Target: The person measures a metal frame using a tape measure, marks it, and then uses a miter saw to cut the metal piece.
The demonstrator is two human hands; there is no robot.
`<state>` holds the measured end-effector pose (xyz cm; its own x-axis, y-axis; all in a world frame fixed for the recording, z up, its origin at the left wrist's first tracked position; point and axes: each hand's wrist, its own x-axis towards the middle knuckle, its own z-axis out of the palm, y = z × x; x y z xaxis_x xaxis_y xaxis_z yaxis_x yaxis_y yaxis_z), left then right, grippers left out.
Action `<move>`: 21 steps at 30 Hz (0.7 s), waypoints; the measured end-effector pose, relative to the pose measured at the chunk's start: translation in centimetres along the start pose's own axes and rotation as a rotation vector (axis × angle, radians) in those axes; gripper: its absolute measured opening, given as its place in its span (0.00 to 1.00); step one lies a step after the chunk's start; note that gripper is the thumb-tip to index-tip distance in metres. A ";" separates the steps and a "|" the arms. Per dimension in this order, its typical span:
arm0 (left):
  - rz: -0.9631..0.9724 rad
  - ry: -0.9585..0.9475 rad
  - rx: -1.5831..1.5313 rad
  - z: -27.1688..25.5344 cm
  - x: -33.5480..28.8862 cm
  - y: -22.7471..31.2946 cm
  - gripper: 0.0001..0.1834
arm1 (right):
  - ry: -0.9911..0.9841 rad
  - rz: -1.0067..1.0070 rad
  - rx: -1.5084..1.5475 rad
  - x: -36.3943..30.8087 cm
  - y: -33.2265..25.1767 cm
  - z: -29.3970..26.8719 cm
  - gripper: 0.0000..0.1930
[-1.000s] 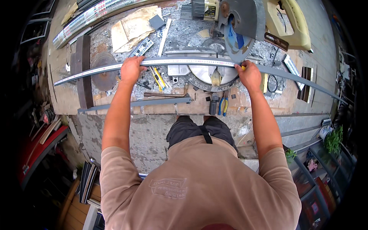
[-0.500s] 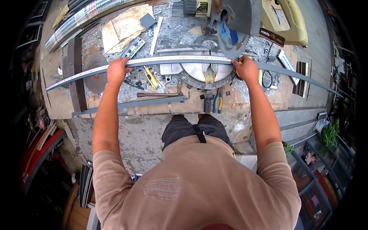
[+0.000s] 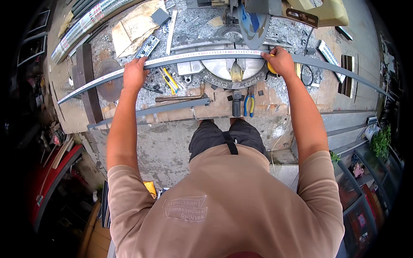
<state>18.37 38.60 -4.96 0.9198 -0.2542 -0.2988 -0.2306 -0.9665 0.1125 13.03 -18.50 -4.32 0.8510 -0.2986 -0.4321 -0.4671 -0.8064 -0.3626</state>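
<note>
A long grey strip point(image 3: 335, 67) runs from left to right over the bench and across the bed of a mitre saw point(image 3: 211, 68). A white tape measure blade point(image 3: 193, 55) lies drawn out along the strip's left part and middle. My left hand point(image 3: 135, 74) is closed round the strip and the tape, left of the saw bed. On the right of the bed, my right hand point(image 3: 282, 62) grips the yellow tape measure case point(image 3: 271, 68), fingers at the strip. The case is partly hidden by that hand. Above the bed hangs the round saw blade point(image 3: 254, 32).
Blue-and-yellow pliers point(image 3: 249, 105), a yellow utility knife point(image 3: 171, 81), an L-shaped wrench point(image 3: 180, 98) and a second grey strip point(image 3: 172, 105) lie near the bench's front. A dark bar point(image 3: 86, 64) and a rusty disc point(image 3: 109, 81) are at left, cardboard point(image 3: 133, 34) behind.
The view has shifted slightly. More of the yellow tape case shows under my right hand. Both hands still hold the tape along the strip.
</note>
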 end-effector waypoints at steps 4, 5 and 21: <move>-0.005 0.229 -0.151 0.0 -1.4 7.0 0.41 | -0.030 0.017 0.020 0.3 0.3 0.0 0.27; 0.030 0.332 -0.176 0.5 -2.0 8.9 0.40 | -0.031 0.026 0.016 0.5 0.8 0.3 0.28; -0.457 0.199 -0.628 10.8 -13.1 15.9 0.15 | -0.041 0.018 0.008 0.4 0.9 0.5 0.27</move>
<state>-0.79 26.17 -9.48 0.9332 0.2301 -0.2762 0.3498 -0.7582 0.5503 12.89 -19.09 -5.23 0.8319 -0.2920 -0.4718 -0.4844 -0.7970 -0.3609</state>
